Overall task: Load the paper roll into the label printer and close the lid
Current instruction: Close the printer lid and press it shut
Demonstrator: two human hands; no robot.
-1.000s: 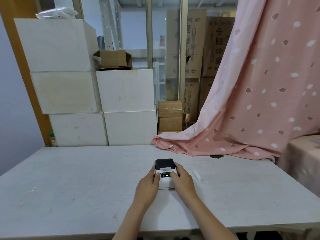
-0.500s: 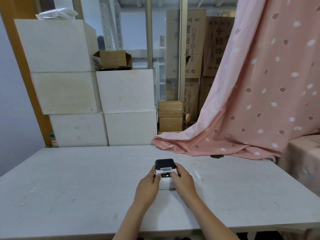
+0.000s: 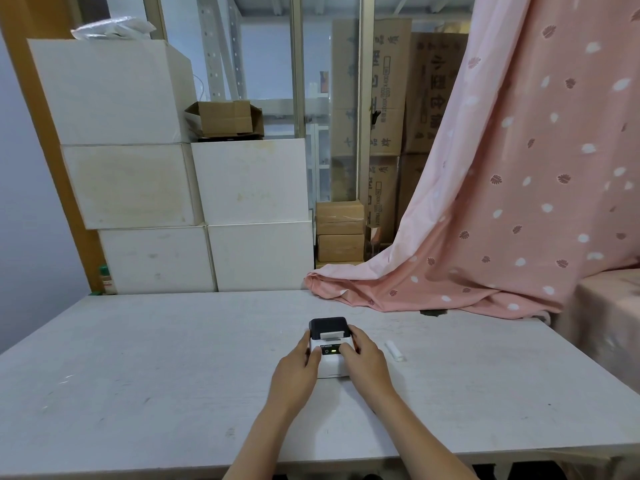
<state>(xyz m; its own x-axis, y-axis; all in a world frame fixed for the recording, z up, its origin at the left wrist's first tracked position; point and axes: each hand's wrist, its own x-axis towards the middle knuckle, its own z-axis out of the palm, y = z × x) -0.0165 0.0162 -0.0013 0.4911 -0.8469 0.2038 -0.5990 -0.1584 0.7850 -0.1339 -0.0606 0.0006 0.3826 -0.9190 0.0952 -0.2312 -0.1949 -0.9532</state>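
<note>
Head view: both hands, left hand (image 3: 295, 370) and right hand (image 3: 364, 362), flank label printer (image 3: 329, 348) mid-table (image 3: 138, 375).

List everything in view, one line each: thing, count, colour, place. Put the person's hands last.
label printer: one, white body with black lid, table centre, green light lit on front
small white stick: one, white, on the table right of the printer
table: one, whitish grey, foreground
white boxes: five, white, stacked behind the table at left
cardboard boxes: several, brown, behind the glass and on a white box
curtain: one, pink with leaf print, right, draped onto the table
left hand: one, gripping the printer's left side
right hand: one, gripping the printer's right side
</note>
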